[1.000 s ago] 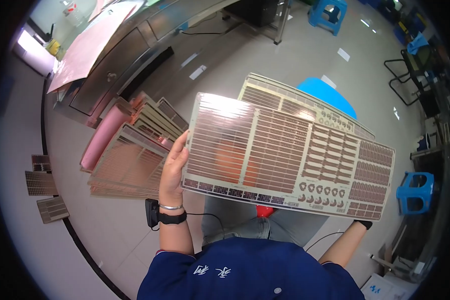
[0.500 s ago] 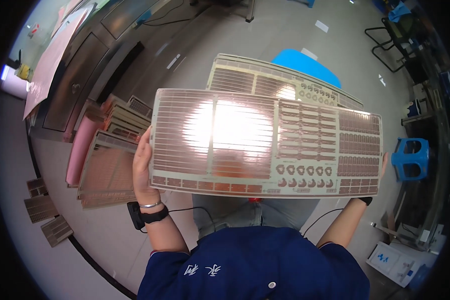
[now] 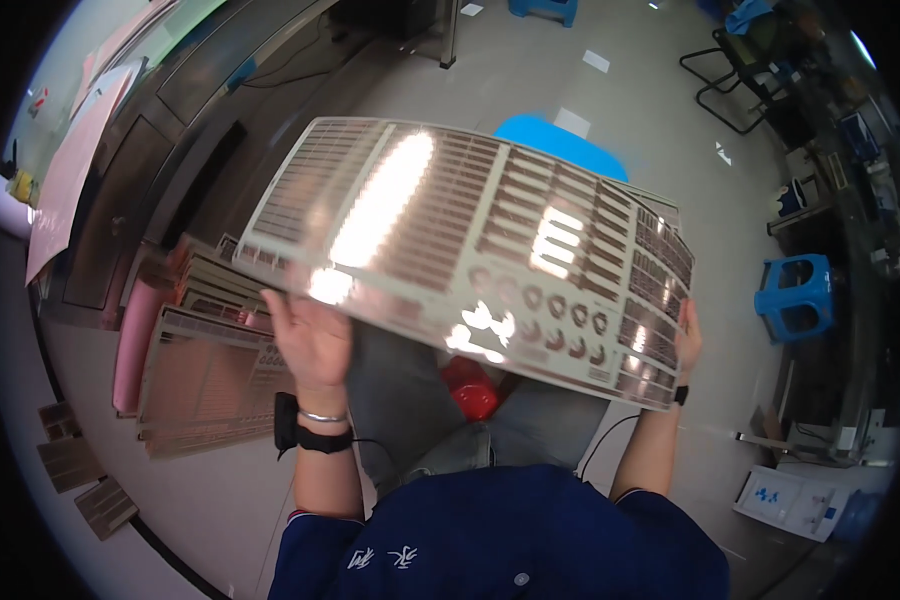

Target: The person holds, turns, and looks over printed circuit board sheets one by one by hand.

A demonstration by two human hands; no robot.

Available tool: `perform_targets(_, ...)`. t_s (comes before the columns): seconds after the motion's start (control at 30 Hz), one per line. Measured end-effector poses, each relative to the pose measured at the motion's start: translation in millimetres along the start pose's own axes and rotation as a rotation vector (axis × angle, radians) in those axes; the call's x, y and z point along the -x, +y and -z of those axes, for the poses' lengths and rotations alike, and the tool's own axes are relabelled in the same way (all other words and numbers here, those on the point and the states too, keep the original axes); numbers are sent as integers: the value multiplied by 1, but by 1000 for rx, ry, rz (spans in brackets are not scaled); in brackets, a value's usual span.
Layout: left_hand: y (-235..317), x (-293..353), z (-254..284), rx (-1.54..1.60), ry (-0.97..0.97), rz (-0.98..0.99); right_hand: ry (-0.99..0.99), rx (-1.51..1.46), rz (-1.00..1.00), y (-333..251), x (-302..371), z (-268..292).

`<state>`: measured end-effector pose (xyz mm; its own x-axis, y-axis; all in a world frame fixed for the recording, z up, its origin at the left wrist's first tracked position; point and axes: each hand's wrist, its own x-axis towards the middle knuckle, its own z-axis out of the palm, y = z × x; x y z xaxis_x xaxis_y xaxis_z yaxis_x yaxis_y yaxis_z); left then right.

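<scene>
A large thin printed circuit board panel (image 3: pixel 450 215), pale with rows of copper-coloured strips, slants in front of me above my lap. Its left end is raised farther away from me, and glare covers parts of it. My right hand (image 3: pixel 688 340) grips its right edge, with some fingers hidden behind. My left hand (image 3: pixel 315 345) is palm up at the near left edge, fingers apart and thumb out; the fingertips are blurred against the panel. Behind its far right corner shows a bit of another panel (image 3: pixel 660 203), largely covered.
On the left, several similar panels (image 3: pixel 200 375) lean beside a pink roll (image 3: pixel 140 340). A blue surface (image 3: pixel 560 142) lies beyond the panel. A red object (image 3: pixel 470 388) is between my legs. Right stands a blue stool (image 3: pixel 795 297); metal cabinets (image 3: pixel 125 215) line the left.
The panel has swung and tilted, its left end moving away from me and its right end lower and nearer. My left hand has loosened from the left edge and turned palm up.
</scene>
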<state>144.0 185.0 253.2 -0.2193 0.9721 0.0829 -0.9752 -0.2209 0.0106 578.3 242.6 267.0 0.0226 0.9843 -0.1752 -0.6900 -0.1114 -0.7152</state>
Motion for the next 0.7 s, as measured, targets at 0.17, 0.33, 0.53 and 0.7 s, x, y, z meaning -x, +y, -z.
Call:
perform_targets(0.17, -100, 16, -24, -337, -47, 258, -116, -21, -40, 54, 13, 14)
perform_targets(0.33, -95, 12, -18, -670, 122, 242, -279, 52, -172, 66, 26, 3)
perform_targets(0.53, -53, -3, -22, -791, -10, 352, -363, 67, -189, 32, 3, -28)
perform_targets(0.7, -54, -14, -26, -962, -100, 554, -444, 145, -154, 36, -27, -54)
